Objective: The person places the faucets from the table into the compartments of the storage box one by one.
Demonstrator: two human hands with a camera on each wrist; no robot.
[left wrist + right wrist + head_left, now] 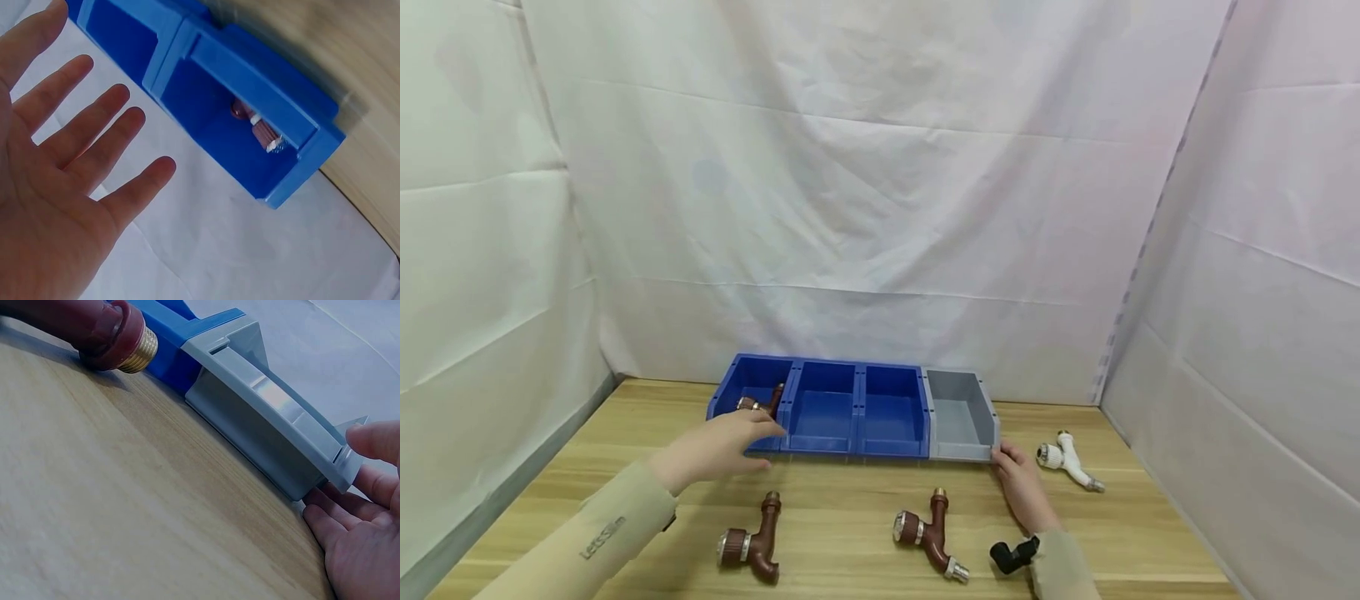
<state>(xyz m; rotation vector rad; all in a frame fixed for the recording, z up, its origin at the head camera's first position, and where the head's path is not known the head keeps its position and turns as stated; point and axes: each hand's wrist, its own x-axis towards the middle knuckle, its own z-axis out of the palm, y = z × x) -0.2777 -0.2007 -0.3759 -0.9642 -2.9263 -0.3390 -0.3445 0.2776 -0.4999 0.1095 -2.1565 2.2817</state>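
Pinching the front outer corner of the grey bin (966,453), my right hand (1022,487) has its thumb at the rim and its fingers around the side and low beneath the lip. That corner is likely the natural place to take hold: the bin's other side sits against a blue neighbour, so the outer end is where fingers can get round, and the lip gives the thumb an edge to bear on.

My left hand (726,447) holds nothing. Its fingers are extended and spread apart, in front of the leftmost blue bin (763,370); from the head view I cannot tell whether a fingertip brushes the divider, though the left wrist view shows the fingers apart from the plastic.

Inside that bin lies a brown tap (265,134), walled in on its sides and so presumably in no danger of rolling. The second blue bin (824,380) and third blue bin (892,380) complete the row, their open, lowered fronts facing me, which makes reaching in easy.

On the wooden table (835,517), two more taps, one brown with a plain spout (762,542) and one brown with a metal nozzle (934,535), lie nearer me, well apart. A white tap (1070,460) lies beyond my right hand.
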